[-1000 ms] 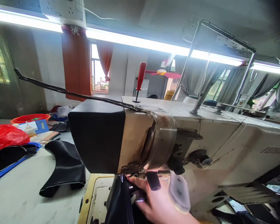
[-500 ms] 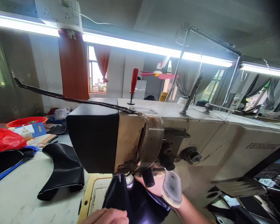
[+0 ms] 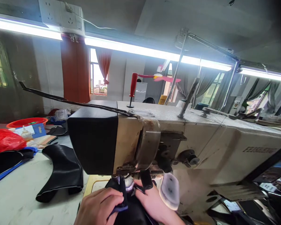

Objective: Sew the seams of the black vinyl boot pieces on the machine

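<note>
A large cream sewing machine point(image 3: 220, 140) with a black end cover point(image 3: 93, 140) fills the middle of the view. Under its head, my left hand point(image 3: 98, 207) is closed on a piece of black material point(image 3: 131, 214) with a blue edge, just left of the needle area. My right hand point(image 3: 153, 203) lies on the same material right of the needle, fingers curled toward the presser foot point(image 3: 128, 184); its fingertips are partly hidden by the machine's levers.
Another black cut piece point(image 3: 61, 172) lies on the grey table point(image 3: 18, 197) to the left. Further left sit a red bag point(image 3: 4, 139), an orange basin point(image 3: 25, 121) and a blue-edged black piece point(image 3: 7, 161). A red-handled screwdriver point(image 3: 133, 87) stands on the machine top.
My left hand has come up from the bottom edge and closed on the black material by the needle. My right hand has shifted slightly left under the machine head.
</note>
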The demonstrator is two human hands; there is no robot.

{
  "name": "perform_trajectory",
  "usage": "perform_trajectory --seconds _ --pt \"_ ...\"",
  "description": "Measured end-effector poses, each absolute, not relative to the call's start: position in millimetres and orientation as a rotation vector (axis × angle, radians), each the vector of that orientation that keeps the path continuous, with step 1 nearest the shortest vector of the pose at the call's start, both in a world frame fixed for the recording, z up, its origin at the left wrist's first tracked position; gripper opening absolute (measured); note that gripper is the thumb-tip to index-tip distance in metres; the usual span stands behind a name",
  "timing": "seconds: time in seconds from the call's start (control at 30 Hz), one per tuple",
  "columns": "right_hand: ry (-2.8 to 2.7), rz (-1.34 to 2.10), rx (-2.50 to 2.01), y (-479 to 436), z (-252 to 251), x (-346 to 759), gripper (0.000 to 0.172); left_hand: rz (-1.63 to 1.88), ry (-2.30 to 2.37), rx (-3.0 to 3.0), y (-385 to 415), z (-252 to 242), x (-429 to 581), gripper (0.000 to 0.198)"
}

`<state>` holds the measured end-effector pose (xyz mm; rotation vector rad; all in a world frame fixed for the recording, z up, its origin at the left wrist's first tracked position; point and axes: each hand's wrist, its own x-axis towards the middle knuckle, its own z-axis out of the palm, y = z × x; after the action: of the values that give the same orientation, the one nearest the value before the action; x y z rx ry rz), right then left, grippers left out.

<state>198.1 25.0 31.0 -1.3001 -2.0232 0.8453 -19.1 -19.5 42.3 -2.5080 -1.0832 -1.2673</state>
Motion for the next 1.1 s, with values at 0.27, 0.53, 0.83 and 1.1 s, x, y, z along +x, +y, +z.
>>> perform_trajectory --seconds 0.27,0.53,0.83,1.1 --pt "-1.926 0.160 -1.155 12 -43 207 0.051 -1.335 -0.949 -2.348 -8 39 -16 0.031" --pt "-2.324 0.009 -0.442 15 55 193 0.024 -1.401 -0.809 -2.123 -13 30 -12 0.029" --pt "-2.251 0.082 -0.467 26 46 190 0.022 -1.262 -0.819 -2.242 -4 41 -16 0.028" --pt "-2.225 0.135 -0.471 31 40 191 0.028 -1.192 -0.746 -2.240 -1 47 -24 0.038"
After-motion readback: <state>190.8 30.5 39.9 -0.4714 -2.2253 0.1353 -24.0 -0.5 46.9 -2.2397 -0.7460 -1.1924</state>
